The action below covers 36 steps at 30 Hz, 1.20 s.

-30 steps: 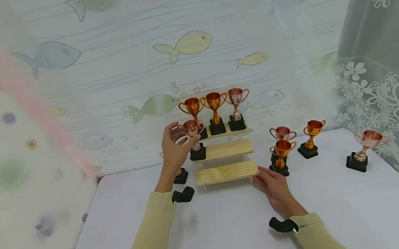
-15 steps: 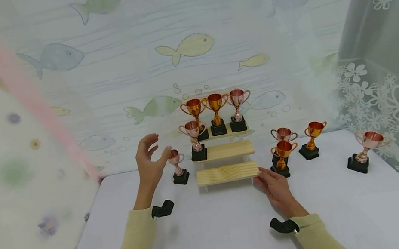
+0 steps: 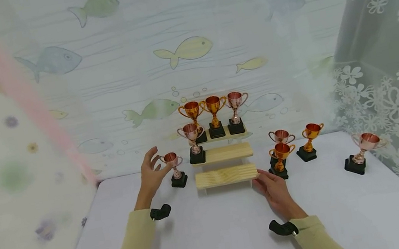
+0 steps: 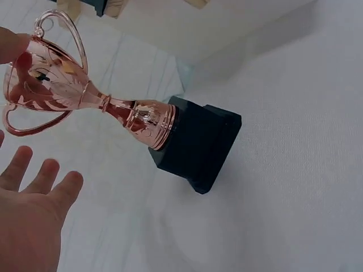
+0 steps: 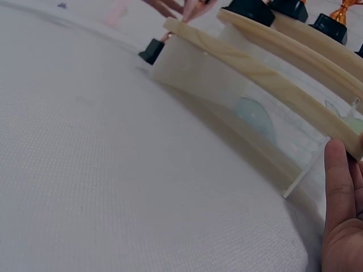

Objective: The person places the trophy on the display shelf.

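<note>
My left hand stands beside a rose-gold trophy cup on the table, left of a three-tier wooden display stand. In the left wrist view the thumb overlaps the cup of this trophy, while the other fingers are spread apart from its lower handle. My right hand holds the right end of the stand's lowest step, fingers at the board's edge. Another rose-gold trophy stands at the left end of the middle step.
Two orange-gold trophies and a rose-gold one stand on the top step. Right of the stand, several trophies stand on the white-clothed table, one rose-gold trophy farthest right. A fish-print curtain hangs behind.
My left hand has let go of the rose-gold trophy on the middle step, moved left and down, and then come in around the trophy on the table. The right hand stays put.
</note>
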Each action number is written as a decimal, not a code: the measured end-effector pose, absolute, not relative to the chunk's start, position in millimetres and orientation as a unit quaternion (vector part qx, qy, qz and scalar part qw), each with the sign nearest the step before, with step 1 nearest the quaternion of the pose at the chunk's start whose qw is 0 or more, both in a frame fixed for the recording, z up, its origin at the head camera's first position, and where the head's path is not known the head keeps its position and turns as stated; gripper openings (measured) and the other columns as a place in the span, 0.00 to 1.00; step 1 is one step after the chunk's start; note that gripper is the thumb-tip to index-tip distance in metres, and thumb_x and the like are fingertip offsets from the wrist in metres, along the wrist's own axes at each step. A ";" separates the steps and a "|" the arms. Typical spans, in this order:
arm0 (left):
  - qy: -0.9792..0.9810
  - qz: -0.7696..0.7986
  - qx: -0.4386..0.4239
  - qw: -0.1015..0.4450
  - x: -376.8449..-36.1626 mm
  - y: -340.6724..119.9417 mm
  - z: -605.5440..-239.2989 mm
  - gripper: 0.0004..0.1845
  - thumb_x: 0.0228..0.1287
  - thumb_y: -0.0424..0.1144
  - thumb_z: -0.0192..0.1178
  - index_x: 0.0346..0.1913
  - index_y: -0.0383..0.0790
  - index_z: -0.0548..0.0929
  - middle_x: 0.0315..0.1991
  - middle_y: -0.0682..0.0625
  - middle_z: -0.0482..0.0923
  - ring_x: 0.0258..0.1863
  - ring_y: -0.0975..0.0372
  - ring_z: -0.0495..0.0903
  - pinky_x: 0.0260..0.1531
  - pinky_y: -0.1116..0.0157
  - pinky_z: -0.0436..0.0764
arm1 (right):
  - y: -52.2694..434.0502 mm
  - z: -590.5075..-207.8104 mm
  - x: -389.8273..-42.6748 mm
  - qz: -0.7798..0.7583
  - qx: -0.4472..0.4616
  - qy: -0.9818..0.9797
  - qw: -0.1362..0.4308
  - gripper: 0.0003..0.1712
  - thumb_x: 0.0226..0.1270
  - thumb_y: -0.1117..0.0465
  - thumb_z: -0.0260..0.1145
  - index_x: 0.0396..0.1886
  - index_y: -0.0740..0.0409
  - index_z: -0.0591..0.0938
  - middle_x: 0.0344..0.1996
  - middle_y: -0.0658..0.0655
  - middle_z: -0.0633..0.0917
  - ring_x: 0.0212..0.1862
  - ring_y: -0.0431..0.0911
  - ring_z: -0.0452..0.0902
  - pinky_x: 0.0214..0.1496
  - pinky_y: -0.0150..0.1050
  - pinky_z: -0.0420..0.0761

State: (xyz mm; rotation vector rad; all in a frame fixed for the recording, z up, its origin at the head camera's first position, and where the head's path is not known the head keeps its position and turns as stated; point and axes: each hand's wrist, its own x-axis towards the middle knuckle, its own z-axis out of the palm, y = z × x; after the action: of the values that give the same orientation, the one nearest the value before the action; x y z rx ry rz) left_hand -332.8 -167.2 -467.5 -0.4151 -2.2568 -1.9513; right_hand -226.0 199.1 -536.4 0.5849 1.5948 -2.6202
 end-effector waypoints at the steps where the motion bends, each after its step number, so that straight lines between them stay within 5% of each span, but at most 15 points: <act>1: -0.741 -0.656 -0.134 0.055 -335.6 -167.3 -471.7 0.45 0.63 0.27 0.69 0.79 0.34 0.55 0.77 0.35 0.55 0.77 0.41 0.56 0.75 0.40 0.59 | 198.8 -536.9 -226.4 -0.841 0.187 0.508 0.007 0.28 0.79 0.63 0.56 0.74 0.66 0.67 0.67 0.62 0.73 0.50 0.37 0.83 0.60 0.31 0.82; 6: -0.726 -0.677 -0.110 0.041 -342.4 -163.5 -485.8 0.44 0.60 0.26 0.70 0.77 0.38 0.60 0.63 0.38 0.71 0.65 0.51 0.74 0.65 0.60 0.78 | 198.1 -538.8 -228.1 -0.837 0.188 0.514 0.002 0.27 0.79 0.64 0.55 0.74 0.67 0.67 0.66 0.62 0.73 0.49 0.36 0.83 0.59 0.30 0.82; 10: -0.728 -0.677 -0.094 0.051 -342.6 -160.3 -490.6 0.38 0.60 0.27 0.71 0.73 0.35 0.67 0.55 0.41 0.75 0.53 0.61 0.81 0.50 0.74 0.84 | 197.2 -540.1 -229.4 -0.835 0.188 0.517 0.002 0.27 0.79 0.64 0.55 0.74 0.67 0.67 0.66 0.62 0.73 0.49 0.36 0.83 0.59 0.30 0.82; 16: -0.743 -0.662 -0.079 0.055 -340.9 -156.7 -493.3 0.29 0.61 0.29 0.71 0.64 0.32 0.73 0.59 0.39 0.77 0.52 0.61 0.81 0.49 0.75 0.84 | 197.8 -540.8 -230.2 -0.837 0.192 0.513 0.003 0.26 0.79 0.64 0.55 0.73 0.66 0.68 0.65 0.61 0.75 0.49 0.37 0.84 0.59 0.31 0.83; 25: -0.745 -0.661 -0.059 0.061 -334.2 -157.8 -491.9 0.29 0.59 0.30 0.73 0.61 0.31 0.74 0.57 0.39 0.76 0.55 0.56 0.80 0.53 0.74 0.83 | 197.5 -539.4 -228.6 -0.836 0.193 0.514 0.003 0.27 0.79 0.63 0.56 0.74 0.66 0.68 0.64 0.60 0.75 0.49 0.36 0.83 0.59 0.31 0.82; 36: -0.699 -0.690 -0.177 0.059 -303.2 -143.9 -455.0 0.25 0.55 0.24 0.73 0.56 0.29 0.76 0.47 0.49 0.81 0.42 0.65 0.84 0.45 0.69 0.87 | 197.7 -536.9 -227.8 -0.837 0.190 0.513 0.005 0.28 0.80 0.63 0.55 0.74 0.66 0.66 0.64 0.59 0.75 0.49 0.36 0.83 0.60 0.31 0.82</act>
State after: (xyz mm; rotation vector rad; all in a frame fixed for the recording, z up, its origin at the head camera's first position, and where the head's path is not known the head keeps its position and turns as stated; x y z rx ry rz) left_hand -303.2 -143.9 -455.0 -0.5351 -2.1170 -2.0910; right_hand -227.8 197.7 -536.9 0.5950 1.6054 -2.6217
